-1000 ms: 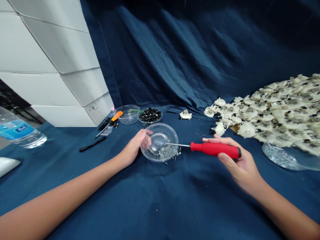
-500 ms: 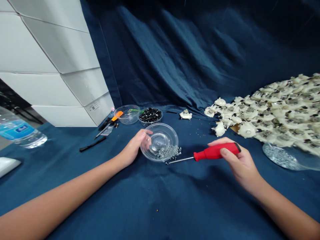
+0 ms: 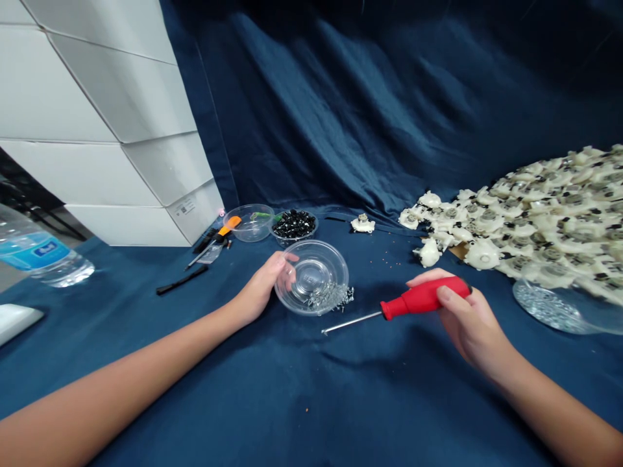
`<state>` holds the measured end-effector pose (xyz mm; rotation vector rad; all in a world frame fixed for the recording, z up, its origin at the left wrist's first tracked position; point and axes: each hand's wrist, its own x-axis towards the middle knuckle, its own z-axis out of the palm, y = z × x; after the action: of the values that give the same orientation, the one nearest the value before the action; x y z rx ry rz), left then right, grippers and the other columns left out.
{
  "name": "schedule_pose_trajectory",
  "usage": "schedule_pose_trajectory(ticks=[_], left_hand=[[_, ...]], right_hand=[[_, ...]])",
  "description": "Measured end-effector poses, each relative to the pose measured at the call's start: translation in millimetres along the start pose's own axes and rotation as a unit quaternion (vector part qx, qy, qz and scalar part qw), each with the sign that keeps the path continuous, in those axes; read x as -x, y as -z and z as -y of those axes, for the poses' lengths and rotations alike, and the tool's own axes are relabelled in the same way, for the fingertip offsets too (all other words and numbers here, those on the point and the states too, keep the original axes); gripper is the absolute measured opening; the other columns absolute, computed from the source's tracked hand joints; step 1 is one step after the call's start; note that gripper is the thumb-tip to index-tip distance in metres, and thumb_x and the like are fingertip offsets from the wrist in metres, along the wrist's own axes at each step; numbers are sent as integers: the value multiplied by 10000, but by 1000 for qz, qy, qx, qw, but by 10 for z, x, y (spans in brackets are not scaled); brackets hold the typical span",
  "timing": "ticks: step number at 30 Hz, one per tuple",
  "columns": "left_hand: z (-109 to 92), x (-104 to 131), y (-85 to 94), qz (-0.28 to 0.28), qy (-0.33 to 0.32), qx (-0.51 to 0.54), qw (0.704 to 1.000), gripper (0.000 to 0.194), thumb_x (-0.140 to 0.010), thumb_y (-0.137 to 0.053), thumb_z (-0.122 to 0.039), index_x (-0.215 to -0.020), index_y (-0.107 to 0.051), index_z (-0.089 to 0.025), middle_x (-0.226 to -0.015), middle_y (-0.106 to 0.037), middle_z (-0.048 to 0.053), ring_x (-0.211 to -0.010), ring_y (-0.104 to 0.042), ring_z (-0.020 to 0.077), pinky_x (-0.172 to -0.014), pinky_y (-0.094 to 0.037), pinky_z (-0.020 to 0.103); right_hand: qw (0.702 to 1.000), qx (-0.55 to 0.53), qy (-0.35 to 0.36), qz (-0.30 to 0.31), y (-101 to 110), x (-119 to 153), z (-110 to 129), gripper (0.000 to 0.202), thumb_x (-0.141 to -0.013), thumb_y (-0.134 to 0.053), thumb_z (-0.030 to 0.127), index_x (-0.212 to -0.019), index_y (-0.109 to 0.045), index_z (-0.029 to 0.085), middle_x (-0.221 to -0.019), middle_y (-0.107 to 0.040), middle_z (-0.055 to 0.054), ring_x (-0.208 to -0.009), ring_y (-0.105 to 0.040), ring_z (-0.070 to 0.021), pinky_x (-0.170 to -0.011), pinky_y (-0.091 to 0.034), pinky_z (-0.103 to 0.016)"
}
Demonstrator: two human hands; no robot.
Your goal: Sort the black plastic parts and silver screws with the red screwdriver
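My left hand (image 3: 267, 280) grips the left rim of a clear plastic bowl (image 3: 298, 299), its fingers curled over the edge and the bowl tilted toward me. Small silver screws (image 3: 331, 296) lie in the lower right of the bowl, some at its rim. In my right hand (image 3: 470, 318) is a red-handled screwdriver (image 3: 421, 297), held with the shaft pointing left and slightly down. Its tip sits just below the bowl, apart from it; a tiny bit seems to cling there, too small to make out.
Behind the bowl stand a tub of black parts (image 3: 293, 224) and another clear bowl (image 3: 249, 224). Cream plastic parts (image 3: 549, 220) are heaped at right, beside a clear container of screws (image 3: 549, 306). White boxes (image 3: 111, 175) and a water bottle (image 3: 43, 250) are at left.
The screwdriver's tip has moved down, away from the bowl's lower rim toward me. My left hand and the bowl stay nearly where they were.
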<state>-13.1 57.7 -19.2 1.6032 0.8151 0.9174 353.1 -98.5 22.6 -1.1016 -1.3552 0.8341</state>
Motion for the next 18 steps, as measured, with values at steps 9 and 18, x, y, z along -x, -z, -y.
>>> schedule_pose_trajectory(ticks=[9, 18], left_hand=[[-13, 16, -10, 4, -2, 5, 1000, 505, -1092, -427, -647, -1277, -578, -202, -866, -669, 15, -718, -612, 172, -625, -469, 289], [1, 5, -2, 0, -3, -7, 1000, 513, -1084, -430, -663, -1266, -584, -209, -873, -675, 25, -718, -619, 182, -604, -465, 287]], right_hand=[[993, 91, 40, -57, 59, 15, -75, 360, -993, -696, 560, -1210, -797, 291, -1217, -797, -91, -1077, -738, -342, -918, -592, -435], [995, -45, 17, -92, -11, -18, 80, 317, -1001, -635, 549, -1066, -821, 300, -1059, -798, -94, -1065, -737, -366, -769, -604, -441]])
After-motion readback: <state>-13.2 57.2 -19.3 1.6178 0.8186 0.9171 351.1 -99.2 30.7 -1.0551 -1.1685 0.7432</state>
